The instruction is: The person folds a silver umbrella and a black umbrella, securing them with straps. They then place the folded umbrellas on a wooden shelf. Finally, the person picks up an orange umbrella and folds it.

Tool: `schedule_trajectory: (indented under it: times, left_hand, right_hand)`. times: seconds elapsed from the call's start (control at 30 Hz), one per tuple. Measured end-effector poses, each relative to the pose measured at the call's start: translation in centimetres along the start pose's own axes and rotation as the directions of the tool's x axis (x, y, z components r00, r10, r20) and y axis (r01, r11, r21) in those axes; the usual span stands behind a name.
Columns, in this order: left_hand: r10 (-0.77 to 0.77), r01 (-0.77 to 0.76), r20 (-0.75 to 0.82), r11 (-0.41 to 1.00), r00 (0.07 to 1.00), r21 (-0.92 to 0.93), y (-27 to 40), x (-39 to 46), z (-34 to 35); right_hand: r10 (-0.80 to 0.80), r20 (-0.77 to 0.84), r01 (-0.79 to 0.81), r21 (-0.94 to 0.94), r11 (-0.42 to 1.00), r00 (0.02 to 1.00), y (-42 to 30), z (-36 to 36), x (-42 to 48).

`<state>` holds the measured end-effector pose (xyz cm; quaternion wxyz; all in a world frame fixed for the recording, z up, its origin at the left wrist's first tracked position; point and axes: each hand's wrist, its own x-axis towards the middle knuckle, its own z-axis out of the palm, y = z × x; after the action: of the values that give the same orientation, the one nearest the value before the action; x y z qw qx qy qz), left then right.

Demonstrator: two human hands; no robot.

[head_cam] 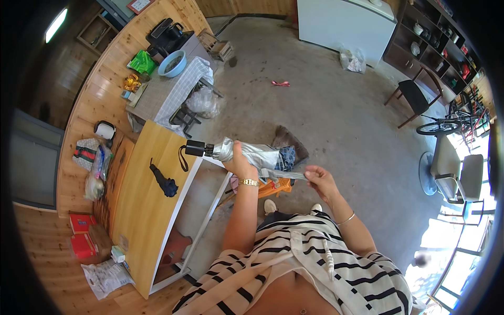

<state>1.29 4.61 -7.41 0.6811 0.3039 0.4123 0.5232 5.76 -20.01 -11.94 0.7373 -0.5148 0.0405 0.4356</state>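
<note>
My left hand (pixel 241 163) is closed around a folded compact umbrella (pixel 260 154) with a silver inner coating and a dark blue checked part at its far end. Its black handle (pixel 195 148) with a wrist loop points left, over the edge of the wooden table. My right hand (pixel 321 182) pinches the end of a silver strap (pixel 289 175) that stretches from the umbrella. A second, dark folded umbrella (pixel 163 179) lies on the wooden table (pixel 157 232) to the left.
A brown cushion (pixel 289 141) and an orange bag (pixel 275 188) are beyond and below my hands. A cloth-covered table (pixel 169 94) holds a blue basin (pixel 172 63). Red boxes (pixel 83 244) stand at the left. A black-seated chair (pixel 413 96) and a bicycle (pixel 439 126) are at the right.
</note>
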Motion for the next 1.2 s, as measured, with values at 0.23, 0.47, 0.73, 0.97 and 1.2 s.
schedule_trajectory:
  times: [0.23, 0.47, 0.73, 0.97, 1.2]
  left_hand:
    - [-0.022, 0.022, 0.021, 1.0, 1.0, 0.002, -0.6, -0.6, -0.8]
    - [-0.42, 0.427, 0.288, 0.903, 0.861, 0.042, 0.0, -3.8, -1.5]
    - [-0.019, 0.669, 0.942, 0.708, 0.336, -0.224, 7.2, -9.7, 1.6]
    - [0.217, 0.69, 0.961, 0.723, -0.169, -0.042, 7.9, -8.7, 2.8]
    - [-0.001, 0.206, 0.956, 0.976, -0.293, 0.065, 9.6, -5.0, 4.2]
  right_hand:
    - [-0.443, -0.058, 0.412, -0.277, 0.868, 0.895, -8.0, 5.3, -1.3]
    - [-0.798, 0.106, 0.786, -0.292, 0.546, 0.593, -15.5, 9.1, -0.9]
    - [-0.11, 0.301, 0.194, -0.267, 0.944, 0.947, -7.2, 7.9, 1.7]
    - [0.224, 0.735, -0.183, -0.137, 0.973, 0.64, -4.8, 9.4, -2.8]
    - [-0.05, 0.318, 0.101, -0.147, 0.984, 0.947, -5.9, 9.2, -2.9]
